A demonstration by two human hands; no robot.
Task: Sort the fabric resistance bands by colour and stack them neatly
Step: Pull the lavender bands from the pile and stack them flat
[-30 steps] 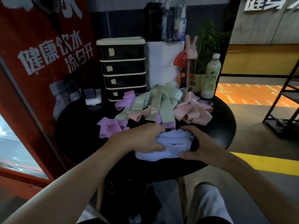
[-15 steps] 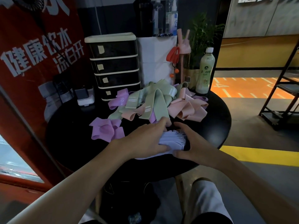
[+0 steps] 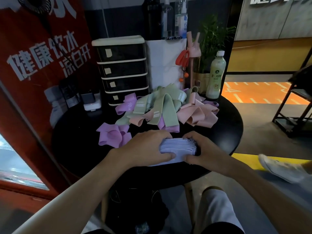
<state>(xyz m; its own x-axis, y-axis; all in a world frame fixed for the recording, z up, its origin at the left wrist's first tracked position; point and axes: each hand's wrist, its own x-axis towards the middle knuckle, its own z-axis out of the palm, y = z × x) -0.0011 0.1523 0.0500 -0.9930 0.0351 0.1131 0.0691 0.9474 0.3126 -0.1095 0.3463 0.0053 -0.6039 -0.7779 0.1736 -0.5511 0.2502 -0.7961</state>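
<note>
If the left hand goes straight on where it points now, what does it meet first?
The left hand grips the lilac stack; straight beyond it, probably the right hand, holding the opposite end.

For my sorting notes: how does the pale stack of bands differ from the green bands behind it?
The pale stack is folded flat, edges lined up; the green bands lie loose and looped. The pale stack is one colour; the green bands are tangled with pink bands and purple bands. The pale stack is held from both sides; the green bands lie untouched. Both rest on the black table.
</note>
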